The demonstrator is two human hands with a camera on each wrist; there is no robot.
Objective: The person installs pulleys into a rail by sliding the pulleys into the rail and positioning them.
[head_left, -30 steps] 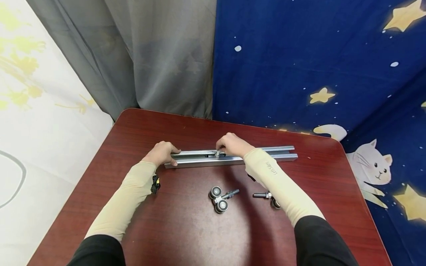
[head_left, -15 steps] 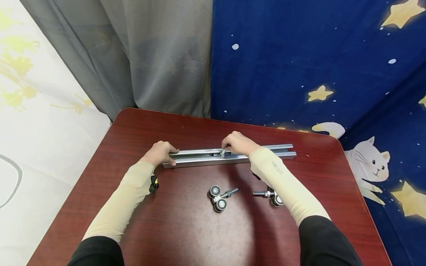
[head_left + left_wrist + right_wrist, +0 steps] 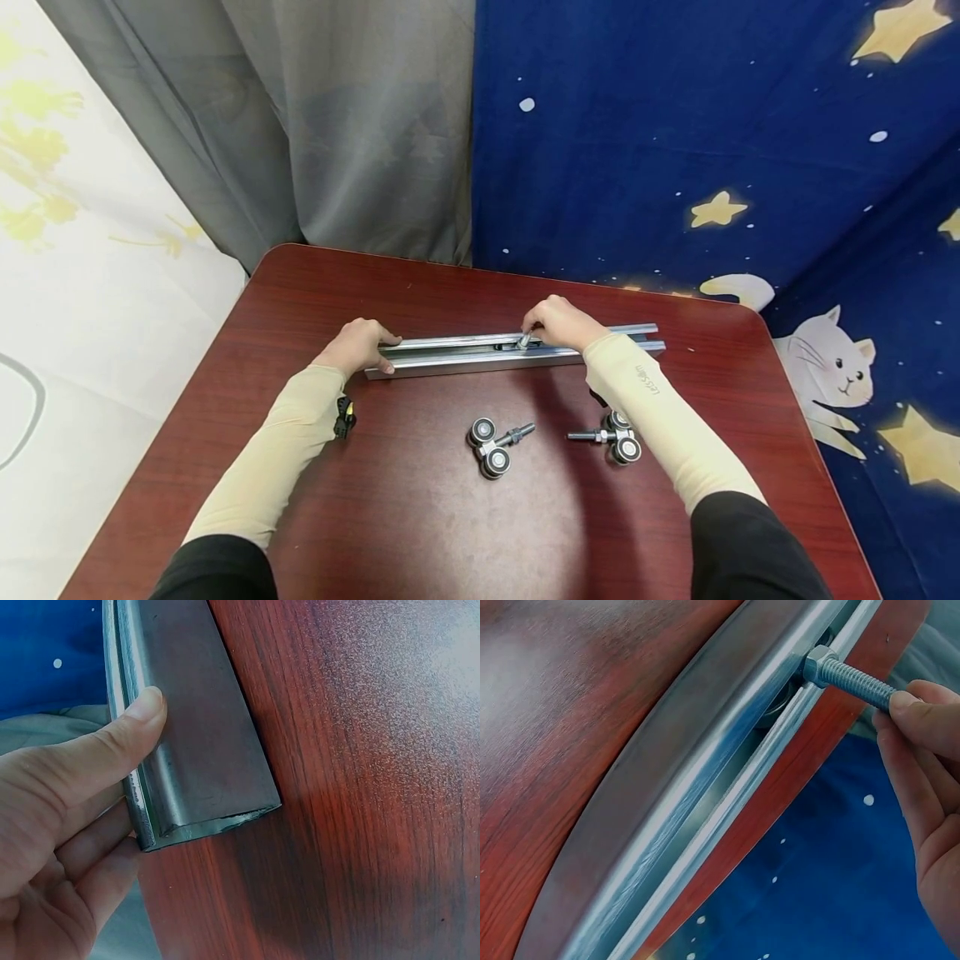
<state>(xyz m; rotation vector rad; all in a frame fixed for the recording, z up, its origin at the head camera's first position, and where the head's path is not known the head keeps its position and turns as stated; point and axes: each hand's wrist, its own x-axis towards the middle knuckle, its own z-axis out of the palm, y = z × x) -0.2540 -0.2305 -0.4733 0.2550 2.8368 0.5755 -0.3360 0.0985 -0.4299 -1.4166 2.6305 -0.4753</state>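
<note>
Polished red-brown tabletop point(image 3: 390, 517) spreads out under both arms, which wear pale sleeves point(image 3: 262, 450). Nearest on it, on the person's side of the metal rail point(image 3: 465, 360) and well apart from it, lie two loose roller sets: one roller set point(image 3: 487, 450) before the rail's middle, the other roller set point(image 3: 617, 437) before its right half, near the right sleeve. Farther off, the rail lies crosswise, its slot facing up. At the rail's left end, the left hand point(image 3: 358, 346) is partly closed, gripping across it with the thumb on the near edge and fingers on the far side. Right of the rail's middle, the right hand point(image 3: 558, 321) pinches the threaded end of a bolt point(image 3: 855, 681) between thumb and fingers. This bolt sticks out of the rail's slot, and part of a wheel point(image 3: 776, 712) shows inside. Beyond the rail hang a grey curtain point(image 3: 375, 167) and a starry blue one.
</note>
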